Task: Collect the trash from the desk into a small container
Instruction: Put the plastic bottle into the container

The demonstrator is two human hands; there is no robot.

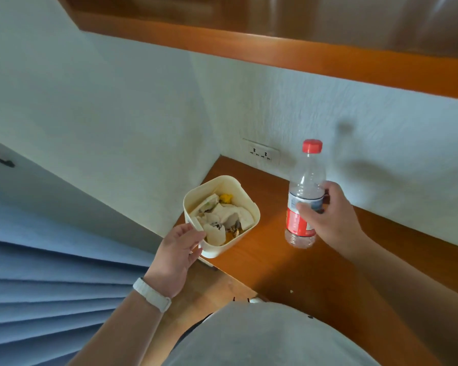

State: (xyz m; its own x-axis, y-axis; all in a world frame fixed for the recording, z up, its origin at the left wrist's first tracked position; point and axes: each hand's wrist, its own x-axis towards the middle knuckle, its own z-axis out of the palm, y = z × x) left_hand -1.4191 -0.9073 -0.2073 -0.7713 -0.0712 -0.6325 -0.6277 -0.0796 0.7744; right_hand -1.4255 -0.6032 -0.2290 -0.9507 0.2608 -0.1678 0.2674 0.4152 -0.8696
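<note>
Gripping a clear plastic bottle [303,199] around its red label, the right hand [328,215] holds it upright at about 3 o'clock from the small container [245,204], fingers [306,208] wrapped round the middle; whether its base rests on the counter [315,281] or hangs just above it is not clear. The bottle's red cap [312,146] is on. The left hand [176,256], with a white band [151,294] on its wrist, pinches the container's rim at its 7 o'clock corner, thumb on the inside. The cream, square-mouthed container sits in the counter's far corner, holding crumpled tissues [222,217] and a yellow scrap [226,198]. A wall socket [261,154] lies at its 1 o'clock.
</note>
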